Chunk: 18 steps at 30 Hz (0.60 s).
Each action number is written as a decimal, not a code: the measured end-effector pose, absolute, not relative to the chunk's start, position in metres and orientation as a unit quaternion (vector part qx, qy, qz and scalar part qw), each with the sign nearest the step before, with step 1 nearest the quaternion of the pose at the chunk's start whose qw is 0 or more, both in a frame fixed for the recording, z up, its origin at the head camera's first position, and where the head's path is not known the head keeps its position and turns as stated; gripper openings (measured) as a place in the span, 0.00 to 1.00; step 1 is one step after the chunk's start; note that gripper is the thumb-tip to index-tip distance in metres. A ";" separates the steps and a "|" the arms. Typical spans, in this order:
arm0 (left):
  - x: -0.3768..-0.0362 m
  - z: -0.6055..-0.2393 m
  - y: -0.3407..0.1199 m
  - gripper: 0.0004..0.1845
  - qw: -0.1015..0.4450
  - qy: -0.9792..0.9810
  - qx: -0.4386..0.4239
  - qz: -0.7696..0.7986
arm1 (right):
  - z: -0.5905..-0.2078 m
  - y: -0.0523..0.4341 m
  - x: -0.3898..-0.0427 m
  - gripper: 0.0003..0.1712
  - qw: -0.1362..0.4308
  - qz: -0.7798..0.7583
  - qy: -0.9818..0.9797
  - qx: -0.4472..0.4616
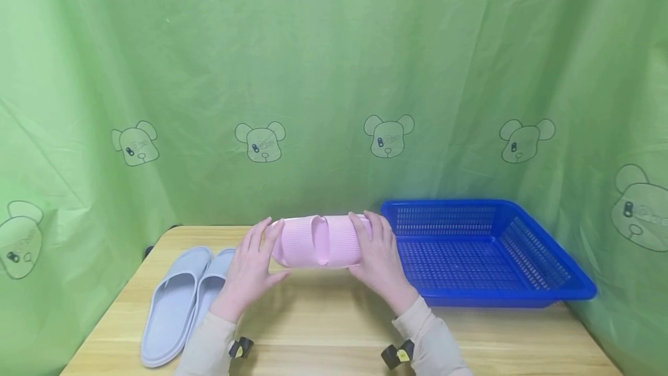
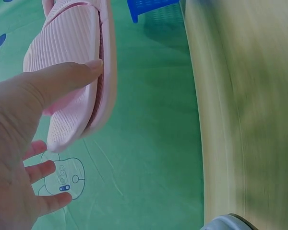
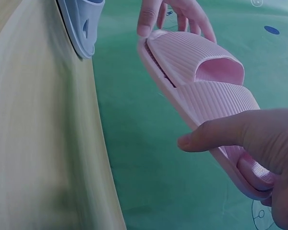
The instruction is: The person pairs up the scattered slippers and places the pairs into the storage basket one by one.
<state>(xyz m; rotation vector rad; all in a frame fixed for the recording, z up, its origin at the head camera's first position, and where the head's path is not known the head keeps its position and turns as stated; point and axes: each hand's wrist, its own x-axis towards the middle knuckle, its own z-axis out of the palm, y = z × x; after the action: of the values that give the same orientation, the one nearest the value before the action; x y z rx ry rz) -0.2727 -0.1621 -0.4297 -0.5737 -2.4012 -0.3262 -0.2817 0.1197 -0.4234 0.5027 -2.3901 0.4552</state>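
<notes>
A pair of pink slippers point(image 1: 300, 242) is held up crosswise above the table, fitted together so that their two ribbed straps sit side by side. My left hand point(image 1: 253, 260) grips the left end, its thumb point(image 2: 72, 79) lying along the side edge. At the other end my right hand point(image 1: 381, 260) holds on with the thumb point(image 3: 216, 134) across the near side and the fingers on the far side, partly hidden. In the right wrist view a narrow gap runs between the layers of the pink slippers point(image 3: 182, 57).
Two light blue-grey slippers point(image 1: 169, 315) lie side by side at the table's left. A blue plastic basket point(image 1: 501, 295) stands at the right, with a perforated bottom and walls. The wooden table point(image 1: 313, 329) backs onto a green curtain point(image 1: 323, 74) printed with bear heads.
</notes>
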 end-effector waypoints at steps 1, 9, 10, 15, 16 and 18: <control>-0.273 -0.430 -0.162 0.62 0.320 -0.914 -0.218 -0.124 | -0.423 0.121 -0.282 0.67 0.323 0.173 -0.911 0.191; -0.273 -0.432 -0.160 0.59 0.316 -0.914 -0.218 -0.130 | -0.415 0.134 -0.282 0.66 0.304 0.179 -0.918 0.179; -0.272 -0.432 -0.159 0.58 0.315 -0.915 -0.218 -0.130 | -0.413 0.136 -0.282 0.66 0.302 0.179 -0.920 0.177; -0.272 -0.432 -0.155 0.53 0.311 -0.917 -0.214 -0.130 | -0.408 0.145 -0.282 0.67 0.281 0.180 -0.929 0.161; -0.272 -0.433 -0.154 0.51 0.311 -0.917 -0.213 -0.130 | -0.407 0.147 -0.282 0.67 0.277 0.181 -0.930 0.159; -0.271 -0.433 -0.153 0.49 0.313 -0.916 -0.212 -0.134 | -0.404 0.150 -0.282 0.67 0.270 0.181 -0.933 0.155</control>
<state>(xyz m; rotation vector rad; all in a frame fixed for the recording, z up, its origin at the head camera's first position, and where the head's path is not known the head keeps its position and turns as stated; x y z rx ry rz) -0.2712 -0.1526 -0.4330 -0.5585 -2.4150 -0.3544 -0.2819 0.1498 -0.4045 0.4173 -2.5135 0.4867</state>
